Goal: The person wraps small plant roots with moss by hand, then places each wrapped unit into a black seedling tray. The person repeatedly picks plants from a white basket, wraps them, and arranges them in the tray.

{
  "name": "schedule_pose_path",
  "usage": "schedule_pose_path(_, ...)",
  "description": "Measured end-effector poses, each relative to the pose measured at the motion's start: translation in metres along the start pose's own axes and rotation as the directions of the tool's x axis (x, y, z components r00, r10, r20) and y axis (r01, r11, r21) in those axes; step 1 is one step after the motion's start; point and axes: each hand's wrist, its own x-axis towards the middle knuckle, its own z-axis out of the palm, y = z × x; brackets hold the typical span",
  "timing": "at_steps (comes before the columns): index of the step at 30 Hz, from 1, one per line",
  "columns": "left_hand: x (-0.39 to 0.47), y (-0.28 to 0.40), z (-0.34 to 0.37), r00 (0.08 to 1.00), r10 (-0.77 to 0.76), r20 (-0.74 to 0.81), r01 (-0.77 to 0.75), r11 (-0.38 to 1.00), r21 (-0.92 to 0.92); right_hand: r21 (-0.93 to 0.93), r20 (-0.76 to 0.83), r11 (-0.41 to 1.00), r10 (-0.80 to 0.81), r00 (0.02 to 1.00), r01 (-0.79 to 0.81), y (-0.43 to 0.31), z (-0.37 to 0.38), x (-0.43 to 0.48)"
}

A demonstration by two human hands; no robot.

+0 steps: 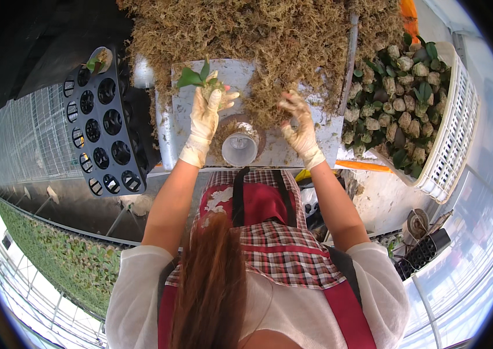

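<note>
My left hand [207, 104], in a stained white glove, holds a young plant [192, 78] with green leaves, its root end wrapped in moss. On the right, my right hand [299, 124], gloved too, has its fingers curled apart at the edge of the loose dry moss [268, 94]; whether strands lie between the fingertips cannot be told. Between the hands, near the board's front edge, a clear plastic cup [240, 149] stands by a round brownish opening or dish with moss bits. Under both hands lies a pale work board [185, 107] strewn with moss.
A dark plastic pot tray [107, 102] stands at the left, one potted seedling [98, 63] in its far corner. A white plastic crate [456, 126] at the right holds many moss-wrapped seedlings [399, 104]. A large moss heap [246, 30] covers the far side, with a metal bar [349, 61] along its right.
</note>
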Motion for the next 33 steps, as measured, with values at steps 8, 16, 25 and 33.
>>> schedule_pose_path(8,0.09,-0.044,0.046,0.934,0.051,0.354,-0.224,0.855,0.467,-0.383,0.364,0.917,0.036,0.931,0.114,0.012,0.06,0.044)
schedule_pose_path(16,0.087,-0.058,0.035,0.967,-0.011,0.255,-0.02,0.992,0.121,-0.755,-0.04,0.633,0.216,0.976,-0.171,0.021,-0.02,-0.025)
schedule_pose_path(25,0.035,-0.001,0.054,0.875,-0.142,0.463,0.214,0.971,-0.107,-0.587,0.402,0.777,0.034,0.915,0.229,0.054,-0.03,0.029)
schedule_pose_path(33,0.025,-0.019,0.075,0.851,0.316,0.419,-0.523,0.574,0.63,0.927,-0.214,0.375,0.549,0.808,-0.01,0.001,0.049,0.057)
